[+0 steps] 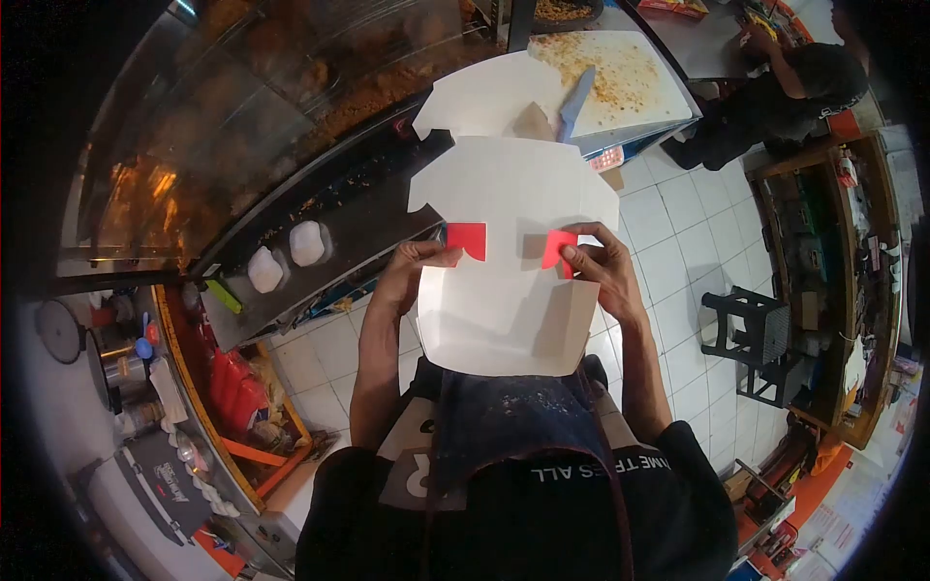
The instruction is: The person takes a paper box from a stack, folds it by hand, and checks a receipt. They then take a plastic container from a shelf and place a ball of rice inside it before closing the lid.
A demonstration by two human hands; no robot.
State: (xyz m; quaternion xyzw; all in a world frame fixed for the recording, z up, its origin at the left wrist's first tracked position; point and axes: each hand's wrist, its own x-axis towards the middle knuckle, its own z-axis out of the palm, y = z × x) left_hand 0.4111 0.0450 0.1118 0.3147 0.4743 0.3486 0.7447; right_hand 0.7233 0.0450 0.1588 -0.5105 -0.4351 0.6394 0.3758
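A partly folded cardboard box [504, 320], white inside with red outer flaps, is held in front of my body. My left hand [412, 271] pinches the red flap [468, 238] at its left side. On the right side, my right hand [605, 269] grips another red flap [559, 249] between thumb and fingers. The box's wide white lid [513, 184] stretches open beyond both hands. Past it, another flat white cardboard piece [480, 92] lies near the cutting board.
A crumb-covered white board [620, 87] holds a knife [577, 102] at the back. Two white bundles [307, 243] rest on the dark counter [363, 228] beside a glass display. A black stool [746, 324] stands right; a person [785, 97] is at the back right.
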